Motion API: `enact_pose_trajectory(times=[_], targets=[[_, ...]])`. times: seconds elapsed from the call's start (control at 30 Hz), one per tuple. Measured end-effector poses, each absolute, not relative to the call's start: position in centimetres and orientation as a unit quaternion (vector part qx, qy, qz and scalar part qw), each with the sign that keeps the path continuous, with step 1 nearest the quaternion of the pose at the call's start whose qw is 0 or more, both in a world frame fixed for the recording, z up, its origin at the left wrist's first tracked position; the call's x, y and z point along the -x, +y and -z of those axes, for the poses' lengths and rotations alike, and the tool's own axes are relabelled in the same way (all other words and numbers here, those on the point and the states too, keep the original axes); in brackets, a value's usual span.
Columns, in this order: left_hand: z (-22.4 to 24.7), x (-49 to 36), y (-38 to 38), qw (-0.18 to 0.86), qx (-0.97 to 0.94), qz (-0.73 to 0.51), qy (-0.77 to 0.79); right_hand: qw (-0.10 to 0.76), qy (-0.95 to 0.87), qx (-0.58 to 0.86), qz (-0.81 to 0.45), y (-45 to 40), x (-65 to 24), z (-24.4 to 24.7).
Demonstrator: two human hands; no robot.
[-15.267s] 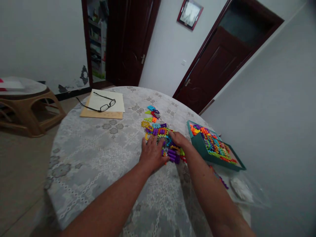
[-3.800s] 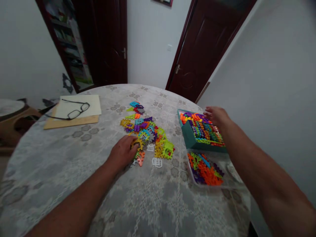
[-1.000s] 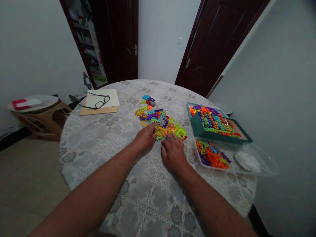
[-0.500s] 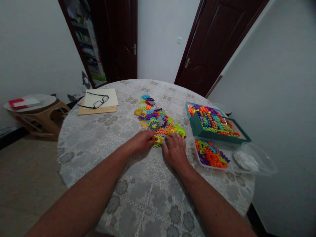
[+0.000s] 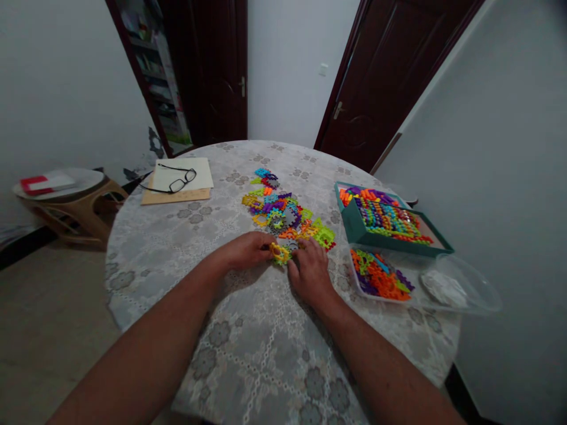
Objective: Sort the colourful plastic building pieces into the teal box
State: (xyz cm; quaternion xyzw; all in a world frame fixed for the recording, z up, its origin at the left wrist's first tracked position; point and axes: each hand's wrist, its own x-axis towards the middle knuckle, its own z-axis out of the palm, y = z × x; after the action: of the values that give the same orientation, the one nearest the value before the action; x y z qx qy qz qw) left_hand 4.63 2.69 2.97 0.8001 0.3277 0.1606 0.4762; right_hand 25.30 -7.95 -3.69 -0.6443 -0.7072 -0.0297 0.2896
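Observation:
My left hand [image 5: 250, 251] pinches the left side of a yellow toothed plastic building piece [image 5: 280, 254], just above the table. Green toothed parts show beneath that piece, and a grey rounded part lies at its upper right. The fingers of my right hand [image 5: 312, 268] are bent around the right edge of this small cluster, with thumb and index finger against it. Exactly where these fingertips grip is partly hidden. Directly beyond my hands spreads a pile of interlocking toothed pieces [image 5: 290, 217] in purple, blue, orange, green, yellow and grey.
On the right stand a clear plastic tub [image 5: 381, 280] of loose pieces, its lid [image 5: 481, 289] holding a crumpled white bag, and a dark green box [image 5: 372, 235] packed with colourful pieces. Black glasses [image 5: 177, 184] lie on papers [image 5: 201, 171] at the left. A patterned cloth [image 5: 261, 354] covers the round table.
The yellow piece has shifted slightly left and tilted, together with my left hand. My right hand stays close beside it. The whole view has moved a little.

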Motion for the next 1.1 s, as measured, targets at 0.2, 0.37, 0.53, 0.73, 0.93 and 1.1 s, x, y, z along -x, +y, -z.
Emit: enact_pose_trajectory(times=[0.2,0.37,0.53,0.73,0.93,1.1], targets=[[-3.7,-4.4,2.3,0.426,-0.858,-0.181,0.225,0.328,-0.690,0.643,0.042,-7.7,-25.6,3.8],[-2.6,-5.1,2.3,0.368,-0.886,-0.183,0.213,0.356,-0.673,0.647,0.042,-7.7,-26.0,2.6],[-1.8,-5.8,2.0,0.343,-0.872,-0.184,0.297,0.358,-0.700,0.618,0.011,-8.2,-26.1,1.1],[-1.6,-6.1,1.4,0.326,-0.857,-0.182,0.355,0.370,-0.718,0.589,-0.037,-8.8,-25.9,0.3],[-1.8,-6.0,1.6,0.277,-0.896,-0.121,0.326,0.394,-0.739,0.539,-0.087,-9.0,-25.6,0.2],[-1.6,-5.6,2.2,0.288,-0.910,-0.123,0.272,0.418,-0.716,0.558,-0.045,-8.6,-26.2,0.4]])
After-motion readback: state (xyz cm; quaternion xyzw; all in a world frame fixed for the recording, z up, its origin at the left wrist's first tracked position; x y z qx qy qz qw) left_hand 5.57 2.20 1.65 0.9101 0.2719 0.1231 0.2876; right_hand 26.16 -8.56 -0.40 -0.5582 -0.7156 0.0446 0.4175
